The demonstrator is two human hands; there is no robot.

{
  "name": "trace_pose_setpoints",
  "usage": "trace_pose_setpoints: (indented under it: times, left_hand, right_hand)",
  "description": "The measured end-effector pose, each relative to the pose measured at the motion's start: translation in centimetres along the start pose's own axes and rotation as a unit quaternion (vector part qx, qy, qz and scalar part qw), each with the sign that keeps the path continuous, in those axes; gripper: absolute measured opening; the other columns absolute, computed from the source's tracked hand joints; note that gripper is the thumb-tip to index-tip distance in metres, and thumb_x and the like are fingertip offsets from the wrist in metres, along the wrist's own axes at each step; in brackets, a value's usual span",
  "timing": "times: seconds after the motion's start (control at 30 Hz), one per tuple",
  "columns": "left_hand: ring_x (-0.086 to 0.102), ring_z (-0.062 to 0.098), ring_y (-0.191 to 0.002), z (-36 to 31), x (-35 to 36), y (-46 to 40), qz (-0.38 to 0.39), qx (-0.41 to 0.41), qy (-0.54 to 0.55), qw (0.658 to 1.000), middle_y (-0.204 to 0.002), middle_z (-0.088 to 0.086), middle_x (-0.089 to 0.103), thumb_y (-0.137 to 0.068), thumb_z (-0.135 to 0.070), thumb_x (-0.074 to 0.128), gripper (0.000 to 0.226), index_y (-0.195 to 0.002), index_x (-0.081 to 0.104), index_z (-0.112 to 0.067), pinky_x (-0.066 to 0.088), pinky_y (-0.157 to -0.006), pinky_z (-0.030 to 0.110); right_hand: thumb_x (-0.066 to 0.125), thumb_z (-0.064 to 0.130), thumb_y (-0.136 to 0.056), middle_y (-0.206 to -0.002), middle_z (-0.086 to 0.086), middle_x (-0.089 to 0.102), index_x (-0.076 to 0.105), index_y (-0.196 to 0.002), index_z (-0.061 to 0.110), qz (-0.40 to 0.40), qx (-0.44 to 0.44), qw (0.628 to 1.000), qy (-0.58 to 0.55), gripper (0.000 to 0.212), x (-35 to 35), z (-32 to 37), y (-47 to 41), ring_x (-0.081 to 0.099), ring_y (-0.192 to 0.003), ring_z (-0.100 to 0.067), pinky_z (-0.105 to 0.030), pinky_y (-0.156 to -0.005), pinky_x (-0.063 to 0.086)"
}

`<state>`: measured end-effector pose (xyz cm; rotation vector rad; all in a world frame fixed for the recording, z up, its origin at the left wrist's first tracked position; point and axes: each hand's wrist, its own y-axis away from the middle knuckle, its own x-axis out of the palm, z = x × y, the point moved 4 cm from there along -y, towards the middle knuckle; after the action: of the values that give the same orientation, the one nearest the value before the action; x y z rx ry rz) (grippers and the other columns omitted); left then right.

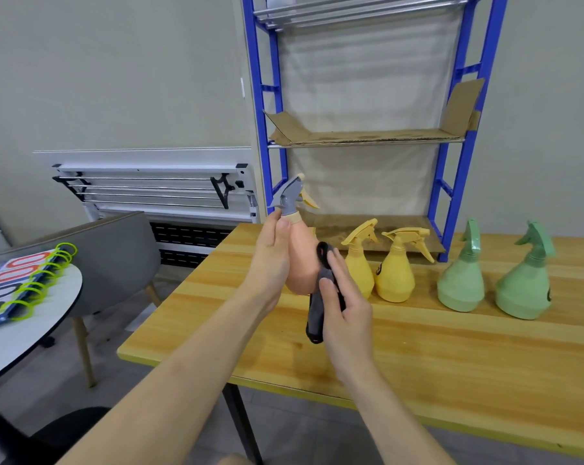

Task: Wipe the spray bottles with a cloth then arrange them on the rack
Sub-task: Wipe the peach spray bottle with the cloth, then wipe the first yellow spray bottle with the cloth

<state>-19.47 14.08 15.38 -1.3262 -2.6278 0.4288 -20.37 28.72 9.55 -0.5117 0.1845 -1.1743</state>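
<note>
My left hand (272,260) grips a peach spray bottle (302,260) with a grey trigger head, lifted above the wooden table (418,350). My right hand (346,307) holds a dark grey cloth (321,297) and presses it against the bottle's right side. Two yellow spray bottles (396,270) stand just right of my hands. Two green spray bottles (461,280) stand further right. The blue rack (451,182) stands at the table's far edge, and cardboard lines its shelves.
A round white table (32,344) at the left carries a flip scoreboard with green rings. A grey chair (116,256) stands between the two tables. A folded white table leans on the wall behind.
</note>
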Motion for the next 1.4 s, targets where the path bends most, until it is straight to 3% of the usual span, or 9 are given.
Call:
trace_pose_setpoints:
  times: [0.07,0.17,0.33,0.47,0.7,0.8,0.93,1.1,1.4]
  left_hand:
    - [0.054,0.018,-0.132,0.4,0.1,0.4,-0.011,-0.016,0.013,1.0,-0.141,0.0,0.055,-0.108,-0.051,0.038,0.047,-0.147,0.04,-0.024,0.045,-0.112,0.042]
    - [0.059,0.022,-0.127,0.8,0.1,0.7,-0.012,-0.023,0.02,0.999,-0.136,0.005,0.058,-0.096,-0.06,0.05,0.061,-0.141,0.037,-0.02,0.05,-0.107,0.047]
    - [0.064,0.014,-0.107,0.3,-0.1,1.2,-0.004,0.007,0.059,0.998,-0.122,0.003,0.064,-0.107,-0.03,0.052,0.03,-0.134,0.049,-0.016,0.053,-0.083,0.027]
    - [0.064,0.015,-0.107,0.3,-0.1,1.2,0.017,0.016,0.063,0.998,-0.124,0.007,0.065,-0.106,-0.027,0.053,0.024,-0.13,0.054,-0.021,0.052,-0.087,0.03]
    - [0.066,0.02,-0.112,1.8,-0.8,0.8,-0.004,0.007,0.038,0.999,-0.125,0.007,0.066,-0.105,-0.035,0.054,0.033,-0.134,0.053,-0.019,0.053,-0.084,0.027]
    - [0.066,0.016,-0.107,2.8,-1.5,0.6,-0.031,-0.007,0.048,0.998,-0.121,0.003,0.067,-0.107,-0.03,0.052,0.023,-0.129,0.055,-0.024,0.053,-0.083,0.026]
    - [0.063,0.011,-0.108,4.3,-2.8,0.0,-0.068,-0.045,0.082,0.993,-0.118,-0.004,0.065,-0.108,-0.029,0.05,0.012,-0.116,0.054,-0.036,0.051,-0.095,0.03]
    - [0.059,0.021,-0.12,5.6,-5.1,-1.7,-0.101,-0.059,0.025,0.993,-0.133,0.006,0.059,-0.107,-0.041,0.049,0.046,-0.146,0.042,-0.018,0.05,-0.095,0.035]
    - [0.057,0.016,-0.121,8.1,-8.3,-3.5,-0.128,-0.062,-0.108,0.984,-0.126,-0.006,0.06,-0.102,-0.046,0.056,0.045,-0.141,0.05,-0.024,0.05,-0.105,0.046]
  right_hand:
    - [0.051,0.011,-0.106,-0.156,0.022,0.043,0.051,-0.148,0.028,0.003,-0.013,1.0,0.018,0.045,0.1,0.1,0.0,0.033,-0.145,0.009,-0.014,-0.117,0.03]
    - [0.051,0.012,-0.106,-0.155,0.02,0.045,0.054,-0.147,0.027,0.016,-0.032,0.998,0.047,0.043,0.1,0.5,-0.1,0.034,-0.145,0.009,-0.01,-0.114,0.03]
    - [0.051,0.015,-0.107,-0.154,0.021,0.046,0.051,-0.146,0.034,0.028,-0.012,0.999,0.043,0.043,0.1,0.1,-0.2,0.035,-0.143,0.012,-0.011,-0.115,0.031]
    - [0.051,0.019,-0.107,-0.153,0.024,0.046,0.047,-0.142,0.044,0.025,0.006,0.999,0.036,0.043,0.1,0.0,-0.3,0.036,-0.141,0.014,-0.018,-0.118,0.034]
    - [0.051,0.023,-0.107,-0.151,0.019,0.051,0.051,-0.149,0.032,0.046,0.039,0.997,0.04,0.043,0.4,-1.6,-1.0,0.041,-0.139,0.009,-0.028,-0.119,0.038]
    - [0.052,0.022,-0.107,-0.149,0.021,0.053,0.053,-0.148,0.032,0.064,0.035,0.995,0.069,0.042,0.8,-2.5,-1.2,0.043,-0.138,0.01,-0.024,-0.118,0.037]
    - [0.053,0.021,-0.106,-0.143,0.024,0.058,0.057,-0.145,0.033,0.076,0.048,0.993,0.081,0.041,1.1,-3.8,-1.7,0.048,-0.132,0.01,-0.023,-0.114,0.041]
    - [0.053,0.024,-0.106,-0.138,0.022,0.061,0.058,-0.143,0.032,0.075,0.08,0.989,0.098,0.038,1.0,-5.3,-2.5,0.052,-0.129,0.008,-0.029,-0.112,0.045]
    - [0.054,0.023,-0.106,-0.125,0.025,0.064,0.063,-0.132,0.032,0.057,0.086,0.988,0.112,0.029,0.5,-6.0,-3.6,0.057,-0.118,0.008,-0.023,-0.102,0.049]
